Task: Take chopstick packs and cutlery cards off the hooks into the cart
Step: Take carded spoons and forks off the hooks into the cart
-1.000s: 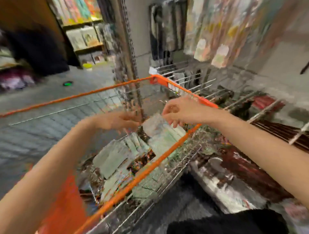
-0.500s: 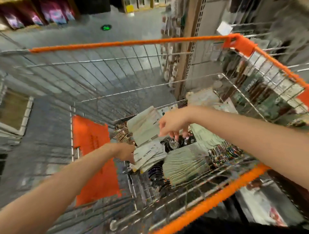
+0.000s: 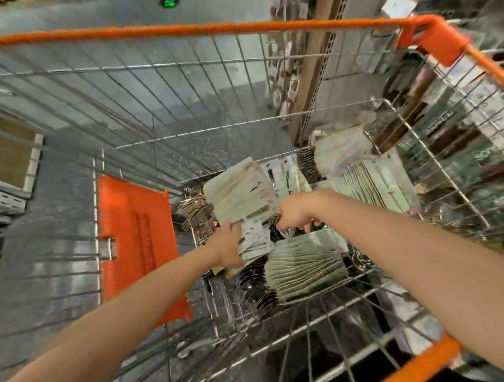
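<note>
Both hands deep in cart (image 3: 313, 131). Left hand (image 3: 227, 245) gripping card stack (image 3: 255, 240); right hand (image 3: 296, 211) fingers curled, hold unclear. Risk: stack fanning out, cards slipping through wire floor.

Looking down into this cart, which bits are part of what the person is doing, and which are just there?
Part of the job:
left hand on a small stack of cards
right hand
fanned pale card stacks
wire cart

Just there:
orange flap
green spot on the floor
</note>
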The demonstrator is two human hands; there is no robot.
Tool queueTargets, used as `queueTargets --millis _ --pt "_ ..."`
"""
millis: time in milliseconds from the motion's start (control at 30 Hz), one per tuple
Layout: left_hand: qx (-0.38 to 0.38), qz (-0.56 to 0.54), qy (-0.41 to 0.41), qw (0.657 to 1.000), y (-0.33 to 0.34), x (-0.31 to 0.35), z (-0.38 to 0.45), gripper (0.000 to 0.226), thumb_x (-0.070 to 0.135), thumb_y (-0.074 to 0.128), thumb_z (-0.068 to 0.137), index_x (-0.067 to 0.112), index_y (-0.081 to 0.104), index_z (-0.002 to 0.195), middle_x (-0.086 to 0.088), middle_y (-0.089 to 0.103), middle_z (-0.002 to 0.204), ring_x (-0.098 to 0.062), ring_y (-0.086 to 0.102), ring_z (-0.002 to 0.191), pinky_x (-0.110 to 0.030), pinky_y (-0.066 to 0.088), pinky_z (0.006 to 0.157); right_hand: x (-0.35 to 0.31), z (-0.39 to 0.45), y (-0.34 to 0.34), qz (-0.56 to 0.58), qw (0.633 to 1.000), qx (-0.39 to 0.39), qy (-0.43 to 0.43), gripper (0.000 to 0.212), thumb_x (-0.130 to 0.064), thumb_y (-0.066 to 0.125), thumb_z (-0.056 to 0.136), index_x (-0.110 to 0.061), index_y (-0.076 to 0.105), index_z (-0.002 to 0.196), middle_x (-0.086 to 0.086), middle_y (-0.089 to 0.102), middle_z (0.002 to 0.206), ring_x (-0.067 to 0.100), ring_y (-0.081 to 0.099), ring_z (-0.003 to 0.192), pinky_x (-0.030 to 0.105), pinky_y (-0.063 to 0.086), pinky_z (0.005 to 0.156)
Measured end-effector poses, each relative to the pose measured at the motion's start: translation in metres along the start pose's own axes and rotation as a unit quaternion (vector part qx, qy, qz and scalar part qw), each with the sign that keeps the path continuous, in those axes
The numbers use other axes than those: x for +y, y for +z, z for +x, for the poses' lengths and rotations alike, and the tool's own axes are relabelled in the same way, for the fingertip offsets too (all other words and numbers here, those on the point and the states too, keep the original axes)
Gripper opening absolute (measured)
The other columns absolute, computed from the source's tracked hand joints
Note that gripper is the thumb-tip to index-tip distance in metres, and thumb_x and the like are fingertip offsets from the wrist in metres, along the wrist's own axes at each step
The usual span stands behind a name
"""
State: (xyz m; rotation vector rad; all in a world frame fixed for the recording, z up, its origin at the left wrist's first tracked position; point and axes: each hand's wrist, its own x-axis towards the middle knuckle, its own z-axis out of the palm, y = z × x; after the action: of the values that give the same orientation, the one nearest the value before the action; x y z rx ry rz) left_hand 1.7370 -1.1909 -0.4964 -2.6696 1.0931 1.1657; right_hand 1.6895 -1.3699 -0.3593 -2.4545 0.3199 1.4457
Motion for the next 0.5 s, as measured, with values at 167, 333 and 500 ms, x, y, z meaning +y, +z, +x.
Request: queueTargets --millis 167,333,500 --pt "-0.003 -0.026 -0.011 1.000 -0.003 -0.005 0.009 0.097 0.040 0.084 0.067 0.007 0.030 0.142 -0.007 0.039 0.133 -0.022 0.040 0.121 -0.035 0.040 0.107 -0.008 -0.001 0.002 -0.081 0.996 0.024 -0.019 0.037 -0.028 0.037 0.104 -0.003 0.049 0.080 0.001 0.039 0.071 0.011 0.039 0.059 0.023 0.036 0.055" --pt "-0.001 -0.045 -0.010 0.999 -0.004 -0.016 0.010 0.096 0.047 0.085 0.063 0.014 0.037 0.139 -0.003 0.036 0.130 -0.019 0.036 0.118 -0.034 0.037 0.106 -0.004 -0.001 -0.002 -0.077 0.996 0.023 -0.040 0.026 -0.029 0.041 0.102 -0.009 0.051 0.089 0.000 0.040 0.071 0.009 0.040 0.059 0.018 0.033 0.053" --pt "0.010 -0.065 0.008 0.998 -0.003 -0.021 0.007 0.077 0.046 0.084 0.064 0.019 0.045 0.125 0.004 0.047 0.114 -0.014 0.047 0.103 -0.029 0.044 0.094 0.001 0.002 -0.004 -0.058 0.997 0.023 -0.045 0.040 -0.032 0.045 0.100 -0.001 0.054 0.124 -0.001 0.042 0.072 0.011 0.046 0.063 0.025 0.043 0.064"
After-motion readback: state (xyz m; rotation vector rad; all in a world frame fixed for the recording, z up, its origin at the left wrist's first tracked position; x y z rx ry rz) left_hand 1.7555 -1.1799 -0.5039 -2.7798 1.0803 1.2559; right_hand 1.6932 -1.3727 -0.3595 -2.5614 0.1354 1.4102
